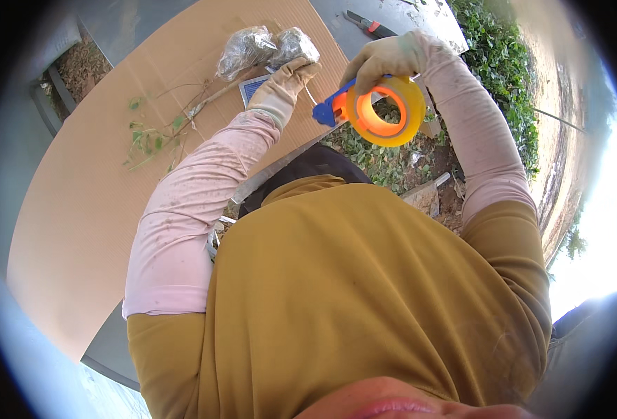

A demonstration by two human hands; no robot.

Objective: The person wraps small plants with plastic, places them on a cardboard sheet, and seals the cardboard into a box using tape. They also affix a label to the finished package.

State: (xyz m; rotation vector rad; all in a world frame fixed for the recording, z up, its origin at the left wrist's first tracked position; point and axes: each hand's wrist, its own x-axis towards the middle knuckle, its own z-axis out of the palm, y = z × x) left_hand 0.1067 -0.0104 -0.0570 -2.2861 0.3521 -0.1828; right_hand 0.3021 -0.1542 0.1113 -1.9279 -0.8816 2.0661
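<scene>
My right hand (384,60), in a soiled light glove, grips a tape dispenser (334,107) with a blue and orange frame and a large roll of yellowish tape (415,112). My left hand (282,89), gloved too, rests at the lower edge of a plastic-wrapped bundle (295,44); how its fingers hold it is partly hidden. A second wrapped bundle (245,50) lies against the first one. From the bundles a thin plant stem (219,94) with small green leaves (140,136) stretches left over the cardboard. A blue and white printed packet (250,89) lies beside my left hand.
A large cardboard sheet (88,183) covers much of the grey table (130,21). Beyond its right edge lies a utility knife (371,25). Green plants (481,57) grow at the right, and leaves and debris (387,167) cover the ground below the table edge.
</scene>
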